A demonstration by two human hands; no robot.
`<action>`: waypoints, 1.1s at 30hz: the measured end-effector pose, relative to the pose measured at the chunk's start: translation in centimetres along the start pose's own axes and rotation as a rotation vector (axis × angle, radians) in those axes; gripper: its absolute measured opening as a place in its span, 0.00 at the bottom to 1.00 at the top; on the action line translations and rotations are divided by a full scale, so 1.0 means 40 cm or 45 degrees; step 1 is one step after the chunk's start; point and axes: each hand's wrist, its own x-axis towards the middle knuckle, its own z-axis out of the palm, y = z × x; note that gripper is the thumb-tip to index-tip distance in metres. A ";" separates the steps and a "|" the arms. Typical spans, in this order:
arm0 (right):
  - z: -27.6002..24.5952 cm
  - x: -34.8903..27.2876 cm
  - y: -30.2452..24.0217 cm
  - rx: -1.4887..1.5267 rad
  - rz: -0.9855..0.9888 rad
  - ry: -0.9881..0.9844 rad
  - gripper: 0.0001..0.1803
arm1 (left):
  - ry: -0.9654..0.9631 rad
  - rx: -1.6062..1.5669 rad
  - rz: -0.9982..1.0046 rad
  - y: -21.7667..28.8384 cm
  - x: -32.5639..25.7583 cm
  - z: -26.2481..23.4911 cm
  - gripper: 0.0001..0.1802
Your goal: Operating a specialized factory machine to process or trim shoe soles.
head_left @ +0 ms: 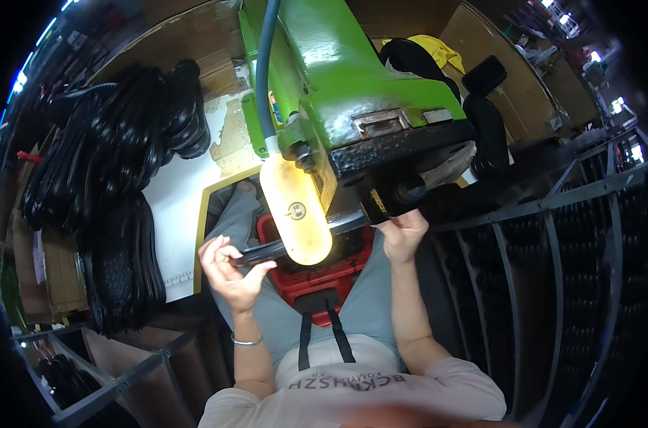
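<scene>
A black shoe sole (261,253), seen nearly edge-on, stretches between my hands below the head of a green machine (367,78). My left hand (231,274) holds its left end between thumb and fingers. Close under the machine's dark round working part (402,192), my right hand (404,239) pinches the other end with bent fingers. A lit yellow oval lamp (295,210) hangs in front and hides the middle of the sole. Whether the sole touches the machine cannot be made out.
Stacks of black soles (117,157) lie on the white worktop (178,189) at left. A red crate (292,282) sits between my knees. Metal racks (509,264) with dark soles stand at right. A yellow cloth (438,51) lies behind the machine.
</scene>
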 end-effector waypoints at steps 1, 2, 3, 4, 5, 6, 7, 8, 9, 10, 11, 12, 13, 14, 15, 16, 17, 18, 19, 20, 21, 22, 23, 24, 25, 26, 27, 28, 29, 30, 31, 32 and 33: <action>0.008 -0.011 0.005 -0.026 0.025 -0.051 0.29 | -0.002 -0.002 -0.001 -0.018 -0.012 -0.023 0.50; 0.021 -0.014 0.008 -0.047 -0.007 -0.095 0.29 | -0.017 -0.051 -0.055 -0.037 -0.025 -0.041 0.49; 0.032 -0.017 0.010 -0.067 -0.038 -0.140 0.28 | -0.031 -0.100 -0.108 -0.057 -0.038 -0.053 0.48; 0.044 -0.020 0.015 -0.070 -0.068 -0.175 0.27 | -0.021 -0.143 -0.112 -0.069 -0.045 -0.059 0.42; 0.055 -0.024 0.018 -0.068 -0.067 -0.176 0.27 | -0.020 -0.141 -0.113 -0.088 -0.053 -0.060 0.42; 0.067 -0.028 0.019 -0.066 -0.068 -0.178 0.27 | -0.060 -0.128 -0.103 -0.109 -0.061 -0.059 0.37; 0.082 -0.029 0.019 -0.064 -0.068 -0.181 0.27 | -0.099 -0.116 -0.093 -0.113 -0.058 -0.051 0.33; 0.089 -0.031 0.021 -0.112 -0.088 -0.145 0.27 | -0.132 0.050 -0.063 -0.116 -0.057 -0.037 0.24; 0.087 -0.030 0.019 -0.113 -0.089 -0.145 0.27 | -0.208 0.213 -0.078 -0.114 -0.064 -0.018 0.20; 0.082 -0.030 0.020 -0.246 -0.126 -0.139 0.26 | -0.210 0.310 0.032 -0.070 -0.041 0.039 0.19; 0.084 -0.030 0.016 -0.371 -0.166 -0.137 0.26 | -0.300 0.358 0.045 -0.071 -0.049 0.066 0.20; 0.082 -0.032 0.014 -0.373 -0.166 -0.137 0.26 | -0.362 0.369 0.051 -0.042 -0.040 0.114 0.21; 0.079 -0.033 0.013 -0.392 -0.181 -0.130 0.26 | -0.302 0.312 0.201 -0.017 -0.032 0.168 0.24; 0.076 -0.030 0.011 -0.409 -0.198 -0.121 0.25 | -0.261 0.294 0.207 -0.003 -0.035 0.203 0.26; 0.068 -0.032 0.018 -0.408 -0.202 -0.122 0.25 | -0.221 0.277 0.214 0.005 -0.037 0.223 0.28; 0.054 -0.037 0.036 -0.420 -0.159 -0.125 0.26 | -0.222 0.273 0.219 -0.010 -0.045 0.236 0.28; 0.046 -0.042 0.052 -0.429 -0.115 -0.128 0.27 | -0.172 -0.009 0.020 -0.047 -0.063 0.249 0.26; 0.040 -0.045 0.071 -0.275 0.020 -0.124 0.27 | -0.120 -0.289 -0.179 -0.082 -0.081 0.261 0.24; 0.033 -0.043 0.095 -0.268 0.020 -0.121 0.27 | -0.049 -0.390 -0.273 -0.111 -0.100 0.277 0.23; 0.012 -0.041 0.122 -0.228 0.172 -0.104 0.26 | -0.093 -0.369 -0.289 -0.094 -0.098 0.292 0.24; -0.009 -0.044 0.159 -0.184 0.324 -0.087 0.26 | -0.137 -0.346 -0.304 -0.077 -0.095 0.305 0.25; -0.069 -0.063 0.247 -0.120 0.355 -0.114 0.28 | -0.162 -0.358 -0.300 -0.058 -0.098 0.333 0.25; -0.096 -0.077 0.289 -0.113 0.355 -0.107 0.28 | -0.086 -0.550 -0.345 -0.048 -0.102 0.348 0.26; -0.114 -0.097 0.314 0.269 0.501 -0.007 0.29 | -0.003 -0.740 -0.386 -0.041 -0.109 0.353 0.27; -0.115 -0.101 0.312 0.653 0.643 0.094 0.30 | -0.003 -0.730 -0.383 -0.044 -0.114 0.357 0.27; -0.125 -0.109 0.303 0.678 0.653 0.143 0.30 | 0.028 -0.763 -0.411 -0.050 -0.122 0.361 0.28; -0.139 -0.103 0.296 0.660 0.620 0.174 0.25 | 0.059 -0.799 -0.439 -0.056 -0.126 0.362 0.29; -0.150 -0.088 0.274 0.529 0.548 0.241 0.24 | 0.055 -0.793 -0.444 -0.060 -0.128 0.362 0.29; -0.160 -0.071 0.243 0.396 0.476 0.308 0.23 | 0.043 -0.834 -0.463 -0.061 -0.127 0.360 0.30; -0.173 -0.053 0.209 0.222 0.355 0.340 0.23 | 0.034 -0.875 -0.477 -0.063 -0.126 0.356 0.30; -0.187 -0.031 0.166 0.046 0.228 0.368 0.24 | 0.032 -0.878 -0.476 -0.056 -0.119 0.353 0.30; -0.194 -0.010 0.115 -0.096 0.181 0.399 0.24 | 0.033 -0.863 -0.433 -0.045 -0.110 0.345 0.31; -0.191 0.009 0.061 -0.239 0.136 0.425 0.25 | 0.037 -0.847 -0.390 -0.038 -0.102 0.333 0.31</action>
